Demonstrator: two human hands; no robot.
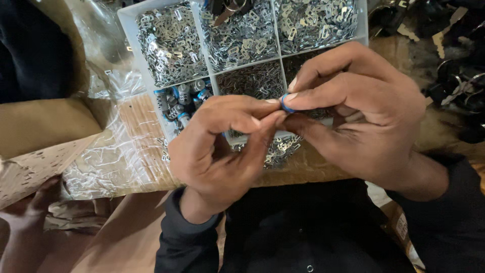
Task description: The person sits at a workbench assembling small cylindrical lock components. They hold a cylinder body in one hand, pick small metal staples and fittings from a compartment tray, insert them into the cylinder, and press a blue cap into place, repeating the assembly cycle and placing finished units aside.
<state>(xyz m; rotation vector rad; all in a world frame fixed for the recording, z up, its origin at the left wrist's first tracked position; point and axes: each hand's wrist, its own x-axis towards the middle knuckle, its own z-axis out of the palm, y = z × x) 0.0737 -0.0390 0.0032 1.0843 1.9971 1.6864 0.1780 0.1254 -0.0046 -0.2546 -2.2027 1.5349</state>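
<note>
Two hands' fingertips pinched on small blue-rimmed ring (pixel 286 103) above white compartmented tray (pixel 132 35) of shiny metal clips.

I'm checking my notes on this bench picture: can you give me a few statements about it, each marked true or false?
1. Both hands pinch a small blue ring. True.
2. The white divided tray holds wooden beads. False: it holds small shiny metal parts.
3. The left hand and right hand meet at their fingertips. True.
4. The tray sits on bare steel. False: it rests on clear plastic wrap over cardboard.
</note>
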